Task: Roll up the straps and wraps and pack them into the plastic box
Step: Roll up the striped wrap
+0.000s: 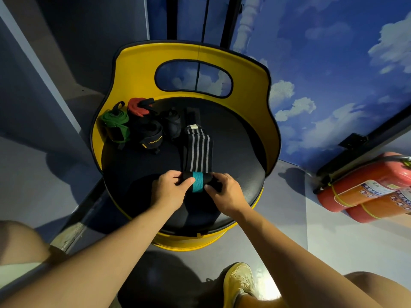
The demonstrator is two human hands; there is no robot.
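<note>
on the black round padded seat [233,152] of the yellow chair, left hand [171,190] and right hand [224,194] pinch a black grey-striped elastic wrap [198,150], rolling its near end (teal band outward); next, roll forward tightly. no plastic box visible.

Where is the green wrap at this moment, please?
In the head view, the green wrap lies rolled at the far left of the black seat, against the yellow chair wall, beside the red wrap.
</note>
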